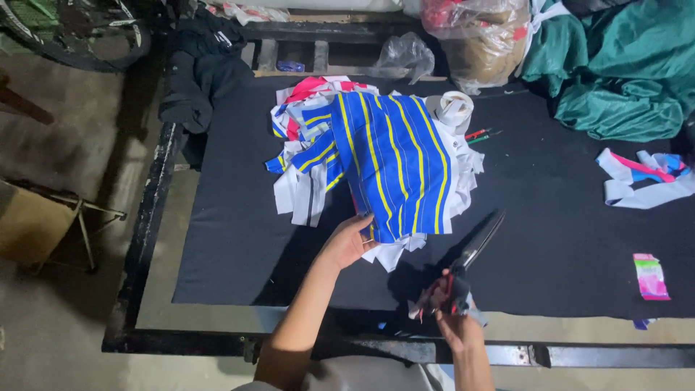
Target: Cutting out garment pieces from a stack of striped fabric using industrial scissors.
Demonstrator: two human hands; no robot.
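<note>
Head view showed our left hand (350, 241) at the near edge of the blue fabric with yellow stripes (394, 170). The fingers were closed on the fabric's near left corner, pinching it, with the palm turned toward the cloth. The left forearm ran from the 6 o'clock edge of the frame up toward 12 o'clock, bare to the elbow.

Our right hand (455, 318) sat at 4 o'clock from the left hand, well apart from it. It was wrapped around the cloth-bound handles of the large black scissors (474, 250). The blades pointed toward 1 o'clock. We could not tell whether they stood parted or shut. The blade tips lay just beside the near right corner of the striped fabric, not yet in it, as far as we could tell.

As to progress, we judged that cutting of this piece had not begun: its near edge looked whole. The striped fabric lay on top of a heap of white, red and blue cut strips (304, 156), which we judged to be finished work.

Outward from the hands, the black work table (239, 253) carried a roll of white tape (455, 108) at 12 o'clock of the scissors. Loose white and pink strips (644, 177) lay at 3 o'clock. A green cloth bundle (622, 65) sat at 2 o'clock.
</note>
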